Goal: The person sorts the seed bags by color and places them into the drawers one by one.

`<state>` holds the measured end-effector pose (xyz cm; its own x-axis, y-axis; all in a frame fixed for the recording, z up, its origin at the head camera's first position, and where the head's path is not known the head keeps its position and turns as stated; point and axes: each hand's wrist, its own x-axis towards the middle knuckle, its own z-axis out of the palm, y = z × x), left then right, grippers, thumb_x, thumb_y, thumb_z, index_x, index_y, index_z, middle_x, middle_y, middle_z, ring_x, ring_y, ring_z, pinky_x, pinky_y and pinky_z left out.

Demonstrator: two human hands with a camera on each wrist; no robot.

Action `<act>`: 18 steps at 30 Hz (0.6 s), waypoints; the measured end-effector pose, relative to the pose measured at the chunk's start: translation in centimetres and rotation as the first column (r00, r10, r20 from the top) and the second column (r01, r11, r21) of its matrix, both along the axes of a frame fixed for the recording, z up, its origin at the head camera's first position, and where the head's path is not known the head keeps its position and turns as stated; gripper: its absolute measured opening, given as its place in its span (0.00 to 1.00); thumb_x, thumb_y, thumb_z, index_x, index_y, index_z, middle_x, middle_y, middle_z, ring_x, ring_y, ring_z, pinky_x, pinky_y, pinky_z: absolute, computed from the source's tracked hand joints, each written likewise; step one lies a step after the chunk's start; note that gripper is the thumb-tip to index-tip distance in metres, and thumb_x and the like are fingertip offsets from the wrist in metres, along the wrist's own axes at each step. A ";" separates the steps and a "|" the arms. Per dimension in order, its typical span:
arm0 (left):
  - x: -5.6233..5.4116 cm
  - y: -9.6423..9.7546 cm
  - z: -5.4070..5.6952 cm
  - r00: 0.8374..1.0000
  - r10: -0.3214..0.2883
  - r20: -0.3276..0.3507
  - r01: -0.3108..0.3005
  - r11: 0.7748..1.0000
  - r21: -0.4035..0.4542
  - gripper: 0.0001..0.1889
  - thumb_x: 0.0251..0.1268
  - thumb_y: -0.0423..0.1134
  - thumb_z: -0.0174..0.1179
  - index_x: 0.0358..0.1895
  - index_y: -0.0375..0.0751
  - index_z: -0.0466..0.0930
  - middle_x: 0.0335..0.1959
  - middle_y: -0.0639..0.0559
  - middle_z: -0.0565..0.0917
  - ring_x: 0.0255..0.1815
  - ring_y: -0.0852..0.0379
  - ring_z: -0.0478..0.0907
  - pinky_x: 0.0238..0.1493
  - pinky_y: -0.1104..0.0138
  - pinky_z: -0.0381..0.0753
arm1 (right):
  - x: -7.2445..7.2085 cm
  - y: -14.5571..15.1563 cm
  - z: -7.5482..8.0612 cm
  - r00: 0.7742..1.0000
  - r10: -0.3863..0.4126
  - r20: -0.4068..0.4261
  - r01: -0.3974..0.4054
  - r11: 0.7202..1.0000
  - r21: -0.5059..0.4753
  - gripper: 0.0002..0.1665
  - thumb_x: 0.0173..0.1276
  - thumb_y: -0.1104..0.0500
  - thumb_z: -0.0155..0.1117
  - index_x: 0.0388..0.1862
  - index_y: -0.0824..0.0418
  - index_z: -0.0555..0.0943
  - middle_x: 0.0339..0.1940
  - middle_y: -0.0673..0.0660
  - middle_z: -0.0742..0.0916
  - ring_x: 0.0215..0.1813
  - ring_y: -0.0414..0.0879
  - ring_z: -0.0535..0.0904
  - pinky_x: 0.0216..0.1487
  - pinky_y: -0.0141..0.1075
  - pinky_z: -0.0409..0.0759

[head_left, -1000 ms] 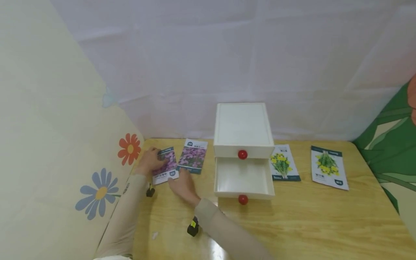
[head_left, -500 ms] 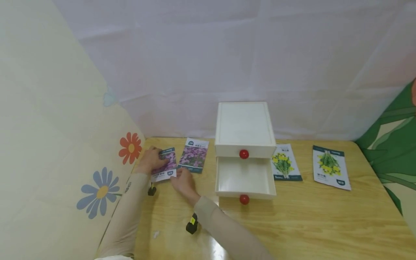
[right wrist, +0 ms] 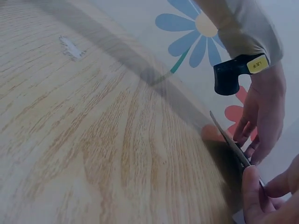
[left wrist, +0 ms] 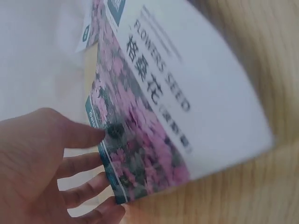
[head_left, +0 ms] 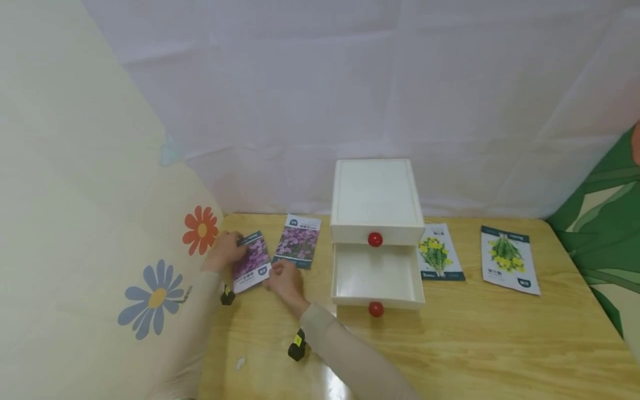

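A seed packet (head_left: 252, 262) with pink-purple flowers is tilted between both hands at the table's left; the left wrist view shows its printing, "FLOWERS SEED". My left hand (head_left: 227, 248) holds the teal-banded far edge, thumb (left wrist: 86, 135) on the printed face and fingertips at the edge, partly hidden behind it. My right hand (head_left: 286, 280) pinches the packet's near right corner between thumb (right wrist: 251, 186) and finger. In the right wrist view the packet shows edge-on, raised off the wood. A second purple-flower packet (head_left: 298, 240) lies just to the right.
A white drawer box (head_left: 375, 191) with red knobs stands mid-table, its lower drawer (head_left: 377, 272) pulled out with nothing inside. To its right lie two yellow-flower packets, one near (head_left: 439, 253) and one farther (head_left: 509, 260). A flower-printed wall (head_left: 170, 244) borders the left.
The packet has turned, its left side swinging toward the near side and tilting up. The right hand has come to pinch its corner; the left hand has shifted slightly left and nearer.
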<state>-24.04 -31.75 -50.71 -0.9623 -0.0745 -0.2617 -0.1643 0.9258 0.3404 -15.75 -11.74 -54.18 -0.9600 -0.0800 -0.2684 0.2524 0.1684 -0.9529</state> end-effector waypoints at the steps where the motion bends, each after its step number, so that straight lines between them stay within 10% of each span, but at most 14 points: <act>1: 0.1 -0.2 0.1 1.000 -0.001 -0.001 0.001 1.000 0.001 0.28 0.75 0.45 0.60 0.69 0.28 0.74 0.64 0.27 0.75 0.63 0.30 0.74 0.69 0.34 0.77 | 0.0 0.0 0.0 1.000 0.001 -0.001 -0.001 1.000 -0.001 0.10 0.74 0.65 0.65 0.52 0.63 0.85 0.36 0.55 0.92 0.29 0.41 0.89 0.35 0.33 0.88; 11: 0.1 -1.8 0.3 0.998 0.064 0.028 -0.067 0.990 0.120 0.16 0.79 0.38 0.53 0.60 0.29 0.77 0.51 0.32 0.83 0.50 0.38 0.82 0.51 0.49 0.88 | -0.4 0.5 -0.2 1.000 -0.019 0.022 0.019 1.000 -0.001 0.11 0.76 0.64 0.63 0.54 0.63 0.86 0.39 0.56 0.91 0.29 0.42 0.89 0.34 0.34 0.89; 18: 0.6 -3.3 0.0 0.995 0.094 0.027 -0.098 0.967 0.236 0.19 0.83 0.40 0.52 0.63 0.28 0.77 0.55 0.30 0.83 0.53 0.37 0.82 0.57 0.47 0.86 | -0.9 1.1 -0.2 0.998 -0.069 0.013 0.068 0.997 0.039 0.11 0.77 0.61 0.64 0.53 0.60 0.86 0.38 0.54 0.91 0.28 0.41 0.87 0.31 0.33 0.87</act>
<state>-23.44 -35.00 -50.68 -0.9494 -0.1007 -0.2975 -0.2554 0.7988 0.5446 -16.61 -10.66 -54.41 -0.9588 -0.0038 -0.2842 0.2785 0.1865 -0.9421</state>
